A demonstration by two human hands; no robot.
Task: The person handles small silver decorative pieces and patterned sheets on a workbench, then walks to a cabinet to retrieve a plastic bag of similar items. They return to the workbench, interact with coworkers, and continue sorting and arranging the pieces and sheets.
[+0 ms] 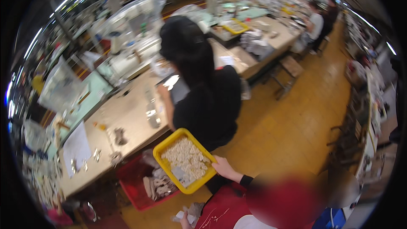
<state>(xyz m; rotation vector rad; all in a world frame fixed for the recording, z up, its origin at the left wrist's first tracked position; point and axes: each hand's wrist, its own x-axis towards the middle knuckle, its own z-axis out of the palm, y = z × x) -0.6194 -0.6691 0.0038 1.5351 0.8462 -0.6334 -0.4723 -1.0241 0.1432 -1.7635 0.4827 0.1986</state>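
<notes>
My right hand (226, 169) grips the near right rim of a yellow plastic tray (158, 149), thumb over the edge. Many small off-white pieces (183, 154) lie loose in it, along with a greyish flat piece (181, 174). At the lower edge, my left hand (185, 221) is closed on a crumpled clear plastic bag (195, 209); its fingers are partly cut off. A red crate (129, 181) stands low under the table edge, left of the tray, holding beige-brown pieces (158, 185) and clear plastic.
A person in black (207, 110) sits at the long worktable (133, 116), just beyond the tray. Papers (77, 147) and small parts lie on the tabletop. A wooden stool (291, 66) stands by the yellow floor aisle (292, 123). Benches and stools line the right side.
</notes>
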